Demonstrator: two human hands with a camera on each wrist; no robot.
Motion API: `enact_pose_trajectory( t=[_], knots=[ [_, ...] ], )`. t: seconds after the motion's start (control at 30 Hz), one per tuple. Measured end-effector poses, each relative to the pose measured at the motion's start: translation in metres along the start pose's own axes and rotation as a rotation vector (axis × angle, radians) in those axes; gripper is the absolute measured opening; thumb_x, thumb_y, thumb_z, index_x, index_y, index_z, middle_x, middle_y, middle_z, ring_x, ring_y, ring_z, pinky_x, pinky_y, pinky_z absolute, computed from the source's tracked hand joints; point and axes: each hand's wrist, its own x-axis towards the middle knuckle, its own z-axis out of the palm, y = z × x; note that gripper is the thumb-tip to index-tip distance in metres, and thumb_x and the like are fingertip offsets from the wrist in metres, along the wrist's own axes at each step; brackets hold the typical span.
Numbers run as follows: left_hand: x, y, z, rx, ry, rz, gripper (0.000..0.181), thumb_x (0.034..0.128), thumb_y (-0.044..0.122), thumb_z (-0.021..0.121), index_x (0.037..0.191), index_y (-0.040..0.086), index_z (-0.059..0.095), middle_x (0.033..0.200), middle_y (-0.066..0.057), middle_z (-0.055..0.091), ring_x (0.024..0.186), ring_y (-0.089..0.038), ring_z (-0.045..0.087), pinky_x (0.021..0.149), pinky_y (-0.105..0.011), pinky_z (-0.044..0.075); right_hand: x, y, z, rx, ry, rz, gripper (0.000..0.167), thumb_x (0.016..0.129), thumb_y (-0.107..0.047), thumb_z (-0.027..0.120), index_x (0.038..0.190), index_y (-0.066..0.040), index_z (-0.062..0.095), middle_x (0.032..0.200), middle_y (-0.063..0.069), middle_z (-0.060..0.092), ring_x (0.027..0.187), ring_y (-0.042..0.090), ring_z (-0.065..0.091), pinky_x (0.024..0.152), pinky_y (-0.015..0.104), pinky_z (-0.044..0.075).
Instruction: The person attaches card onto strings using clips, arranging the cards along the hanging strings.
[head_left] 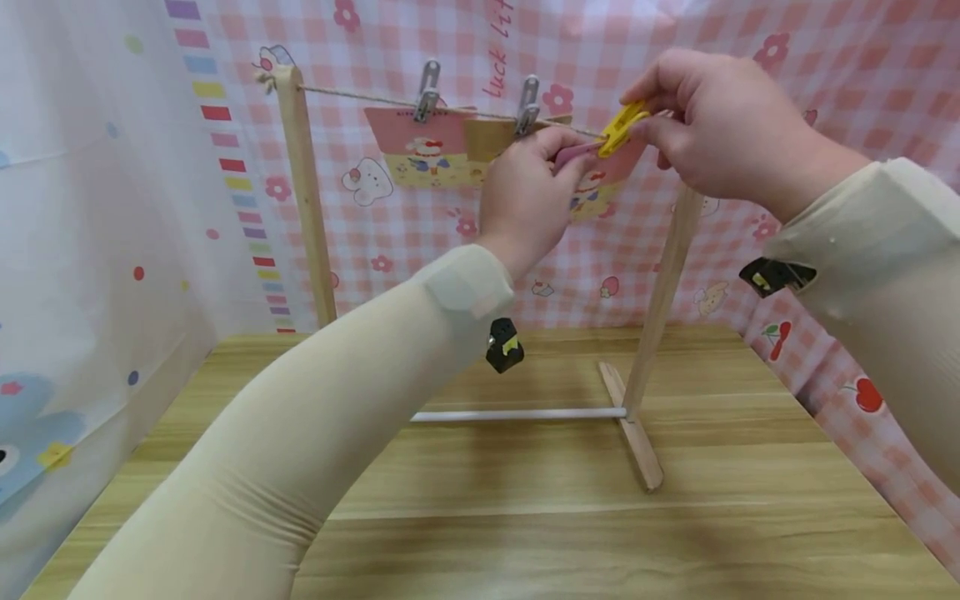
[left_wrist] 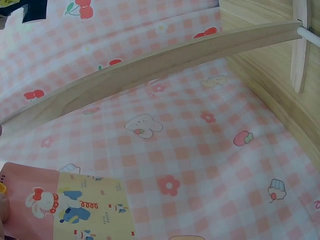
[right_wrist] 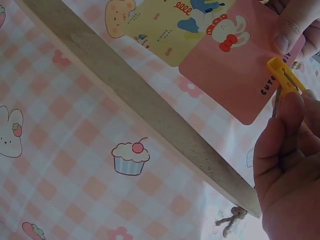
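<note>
My left hand (head_left: 528, 200) pinches the top edge of a pink-and-yellow bunny card (right_wrist: 220, 65) at the string (head_left: 352, 93). My right hand (head_left: 731, 125) pinches a yellow clothespin (head_left: 622, 127) between thumb and fingers. In the right wrist view, the clothespin's tip overlaps the card's lettered edge, beside the left thumb. Whether it also grips the string is hard to tell. Further left on the string, a grey clip (head_left: 427, 93) holds a similar card (head_left: 427, 150). Another grey clip (head_left: 527, 104) is at a brownish card (head_left: 486, 142), partly behind my left hand.
The string runs between a left wooden post (head_left: 303, 183) and a right wooden post (head_left: 666, 292). A white rod (head_left: 525, 414) joins the stand low down, above the wood-grain table (head_left: 487, 517). Behind hangs a pink checked cloth (head_left: 420, 292).
</note>
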Motion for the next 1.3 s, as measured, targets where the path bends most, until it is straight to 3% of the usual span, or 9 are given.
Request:
enact_pose_trajectory(
  t=[0.17, 0.33, 0.63, 0.83, 0.97, 1.07, 1.27, 1.3],
  knots=[
    [-0.002, -0.001, -0.002, -0.012, -0.003, 0.004, 0.021, 0.1045, 0.039, 0.064, 0.117, 0.027, 0.075, 0.112, 0.011, 0.075, 0.089, -0.006, 0.062, 0.074, -0.021, 0.051, -0.001, -0.002, 0.003, 0.015, 0.002, 0.001, 0.037, 0.111, -0.022, 0.052, 0.147, -0.012, 0.056, 0.138, 0.013, 0.071, 0.073, 0.001, 0.057, 0.057, 0.016, 0.042],
    [-0.008, -0.004, -0.006, -0.091, -0.004, 0.003, 0.024, 0.105, 0.037, 0.064, 0.125, 0.024, 0.069, 0.112, 0.007, 0.072, 0.095, -0.006, 0.063, 0.079, -0.021, 0.053, -0.002, -0.003, 0.006, 0.044, 0.026, -0.008, 0.044, 0.111, -0.024, 0.052, 0.154, -0.014, 0.051, 0.137, 0.015, 0.071, 0.068, -0.006, 0.052, 0.052, 0.017, 0.039],
    [-0.022, -0.02, -0.014, -0.148, 0.034, 0.11, 0.036, 0.1049, 0.025, 0.067, 0.14, 0.018, 0.061, 0.132, 0.005, 0.07, 0.114, -0.004, 0.066, 0.096, -0.015, 0.052, 0.001, -0.001, 0.008, 0.093, 0.066, -0.01, 0.048, 0.11, -0.026, 0.055, 0.157, -0.016, 0.05, 0.125, 0.014, 0.076, 0.07, -0.009, 0.055, 0.055, 0.014, 0.041],
    [-0.031, -0.031, -0.019, -0.14, 0.032, 0.156, 0.031, 0.105, 0.022, 0.067, 0.135, 0.013, 0.064, 0.126, 0.002, 0.071, 0.105, -0.005, 0.068, 0.092, -0.015, 0.054, 0.0, 0.001, 0.01, 0.095, 0.073, -0.011, 0.055, 0.111, -0.028, 0.052, 0.164, -0.019, 0.038, 0.123, 0.014, 0.076, 0.077, -0.005, 0.057, 0.059, 0.01, 0.043],
    [-0.04, -0.04, -0.025, -0.103, 0.012, 0.185, 0.026, 0.105, 0.023, 0.067, 0.129, 0.011, 0.066, 0.121, 0.001, 0.073, 0.098, -0.005, 0.07, 0.087, -0.016, 0.056, 0.0, 0.002, 0.012, 0.084, 0.086, -0.022, 0.06, 0.111, -0.029, 0.051, 0.166, -0.019, 0.03, 0.113, 0.015, 0.078, 0.074, -0.01, 0.055, 0.06, 0.008, 0.043],
    [-0.048, -0.046, -0.032, -0.064, -0.041, 0.219, 0.026, 0.1053, 0.023, 0.067, 0.127, 0.009, 0.067, 0.118, 0.0, 0.073, 0.098, -0.007, 0.071, 0.087, -0.02, 0.058, -0.002, 0.002, 0.013, 0.072, 0.094, -0.027, 0.063, 0.111, -0.03, 0.052, 0.167, -0.02, 0.026, 0.109, 0.016, 0.078, 0.07, -0.01, 0.054, 0.057, 0.011, 0.043],
    [-0.062, -0.065, -0.046, 0.149, -0.154, 0.316, 0.03, 0.1064, 0.028, 0.064, 0.131, 0.011, 0.067, 0.128, -0.002, 0.071, 0.111, -0.013, 0.068, 0.098, -0.032, 0.056, -0.013, 0.002, 0.015, 0.108, 0.133, -0.017, 0.072, 0.108, -0.031, 0.057, 0.168, -0.024, 0.019, 0.081, 0.01, 0.067, 0.057, 0.006, 0.047, 0.05, 0.019, 0.037],
    [-0.064, -0.068, -0.048, 0.192, -0.168, 0.334, 0.031, 0.1064, 0.029, 0.064, 0.132, 0.011, 0.067, 0.129, -0.002, 0.071, 0.113, -0.015, 0.068, 0.1, -0.033, 0.055, -0.015, 0.002, 0.017, 0.119, 0.146, -0.017, 0.073, 0.108, -0.031, 0.058, 0.168, -0.024, 0.018, 0.089, 0.008, 0.071, 0.057, 0.005, 0.047, 0.051, 0.018, 0.037]
  ],
)
